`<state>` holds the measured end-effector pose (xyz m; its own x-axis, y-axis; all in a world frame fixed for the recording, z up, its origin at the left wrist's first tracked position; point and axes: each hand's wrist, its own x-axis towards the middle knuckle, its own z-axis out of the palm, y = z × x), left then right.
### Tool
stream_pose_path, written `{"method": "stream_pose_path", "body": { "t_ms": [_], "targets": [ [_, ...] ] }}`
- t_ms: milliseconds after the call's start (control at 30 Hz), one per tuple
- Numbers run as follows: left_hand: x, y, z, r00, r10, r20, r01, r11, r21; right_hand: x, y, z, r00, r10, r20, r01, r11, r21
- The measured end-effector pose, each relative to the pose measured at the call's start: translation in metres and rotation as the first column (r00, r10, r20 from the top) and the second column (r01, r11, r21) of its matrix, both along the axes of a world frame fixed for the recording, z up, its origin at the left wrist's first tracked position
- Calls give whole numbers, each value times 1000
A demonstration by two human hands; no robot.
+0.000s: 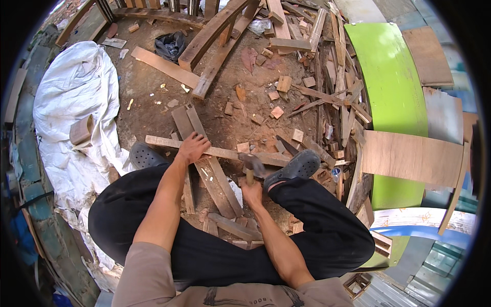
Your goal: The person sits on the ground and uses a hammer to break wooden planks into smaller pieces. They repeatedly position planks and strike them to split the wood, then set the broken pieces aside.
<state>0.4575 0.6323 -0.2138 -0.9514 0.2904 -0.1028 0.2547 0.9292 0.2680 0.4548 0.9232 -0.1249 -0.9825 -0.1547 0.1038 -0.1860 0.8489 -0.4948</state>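
Observation:
A long narrow wooden strip [225, 152] lies crosswise between my feet, over a pair of boards [218, 185] set side by side at a slant. My left hand [193, 148] grips the strip where it crosses the boards, its fingers bent over the wood. In my right hand [251, 194] is a hammer [249, 177], held by its short handle. Its head is blurred and hangs over the strip's right part, to the right of the boards. Whether it touches the strip I cannot tell.
White sheeting [76, 102] lies at the left with a wood block [81, 130] on it. Offcuts [284, 84] and scrap sticks [340, 92] litter the dirt ahead and right. Heavy beams [212, 38] stand beyond. A green panel [388, 77] and plywood piece [409, 158] lie right.

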Motion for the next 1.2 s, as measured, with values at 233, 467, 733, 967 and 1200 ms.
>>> {"method": "stream_pose_path", "body": {
  "t_ms": [233,467,733,967,1200],
  "targets": [
    [2,-9,-5,998,30,52,-28,999,-29,-53,-2,59,906,-52,419,272,831,-485],
    [-7,1,5,994,103,37,-102,994,-25,-19,9,-4,943,-61,328,221,850,-477],
    [-1,2,6,984,147,98,-142,988,-58,-10,-14,49,864,83,497,28,977,-213],
    [0,-2,-1,986,136,101,-133,991,-33,-18,-41,84,928,191,321,104,694,-713],
    [-10,6,-6,995,80,68,-80,997,-2,-26,-10,-15,763,-142,631,328,926,-188]
  ]
}}
